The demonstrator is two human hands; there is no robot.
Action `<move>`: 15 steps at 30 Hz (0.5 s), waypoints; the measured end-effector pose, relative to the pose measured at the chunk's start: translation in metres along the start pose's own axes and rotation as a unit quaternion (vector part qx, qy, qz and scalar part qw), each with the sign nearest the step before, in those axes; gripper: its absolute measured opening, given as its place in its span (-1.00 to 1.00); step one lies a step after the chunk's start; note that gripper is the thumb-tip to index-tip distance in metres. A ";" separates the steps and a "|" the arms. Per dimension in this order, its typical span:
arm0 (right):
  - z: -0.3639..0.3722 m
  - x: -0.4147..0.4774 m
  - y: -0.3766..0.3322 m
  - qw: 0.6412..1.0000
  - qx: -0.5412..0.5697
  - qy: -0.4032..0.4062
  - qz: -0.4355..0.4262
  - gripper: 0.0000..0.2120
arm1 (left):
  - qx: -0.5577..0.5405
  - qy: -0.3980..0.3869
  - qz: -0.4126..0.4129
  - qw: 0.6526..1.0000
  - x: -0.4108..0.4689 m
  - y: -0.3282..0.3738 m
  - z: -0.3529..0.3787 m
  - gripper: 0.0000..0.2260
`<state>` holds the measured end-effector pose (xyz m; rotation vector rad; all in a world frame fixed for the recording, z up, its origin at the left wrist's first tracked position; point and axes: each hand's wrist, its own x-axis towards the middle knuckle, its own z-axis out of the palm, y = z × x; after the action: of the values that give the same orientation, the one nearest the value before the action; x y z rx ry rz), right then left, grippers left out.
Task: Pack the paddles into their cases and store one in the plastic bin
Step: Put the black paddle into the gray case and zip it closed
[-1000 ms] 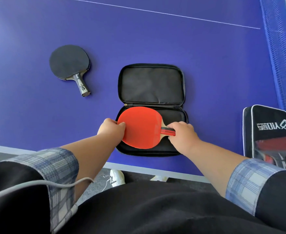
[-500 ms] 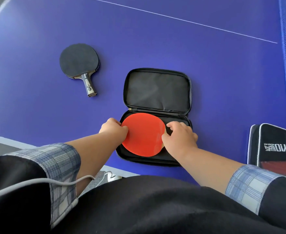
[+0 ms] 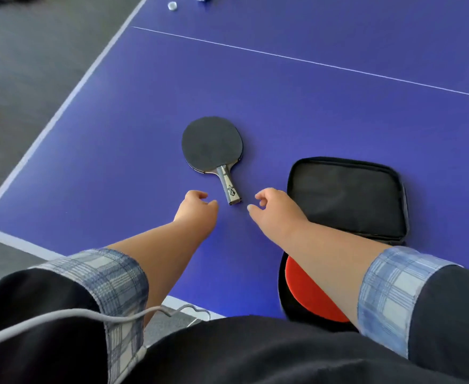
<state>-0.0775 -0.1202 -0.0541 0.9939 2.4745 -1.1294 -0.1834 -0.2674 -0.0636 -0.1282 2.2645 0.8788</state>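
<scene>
A black paddle lies flat on the blue table, its grey handle pointing toward me. My left hand hovers just left of the handle's end, fingers loosely curled, holding nothing. My right hand hovers just right of the handle, fingers loosely curled and empty. An open black case lies to the right, its lid flat. The red paddle rests in the case's near half, partly hidden under my right forearm.
The blue table has a white centre line and white border; its left edge and near edge meet at a corner by my left sleeve. Small white objects sit at the far edge. Grey floor lies to the left.
Both hands have let go of the red paddle, left it in the case, and moved left to either side of the black paddle's handle. The view has swung left.
</scene>
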 end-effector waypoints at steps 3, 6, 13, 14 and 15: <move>0.025 0.042 -0.040 0.998 -0.030 0.003 0.055 -0.46 | 0.008 -0.014 0.006 1.000 0.044 0.006 -0.032 -0.60; 0.038 0.063 -0.059 0.993 -0.082 0.005 0.083 -0.42 | -0.024 -0.041 0.017 0.999 0.074 0.015 -0.044 -0.59; 0.060 0.073 -0.069 0.994 -0.003 0.016 0.112 -0.79 | -0.174 -0.078 -0.087 0.978 0.110 0.045 -0.048 -0.82; 0.059 0.068 -0.068 0.993 0.019 0.007 0.113 -0.80 | -0.175 -0.078 -0.088 0.978 0.112 0.047 -0.049 -0.78; 0.057 0.063 -0.068 0.994 0.031 -0.004 0.109 -0.80 | -0.175 -0.075 -0.090 0.978 0.113 0.050 -0.051 -0.70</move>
<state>-0.1732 -0.1637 -0.0836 1.2404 2.2694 -1.1406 -0.3140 -0.2447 -0.0811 -0.4062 1.9084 1.1406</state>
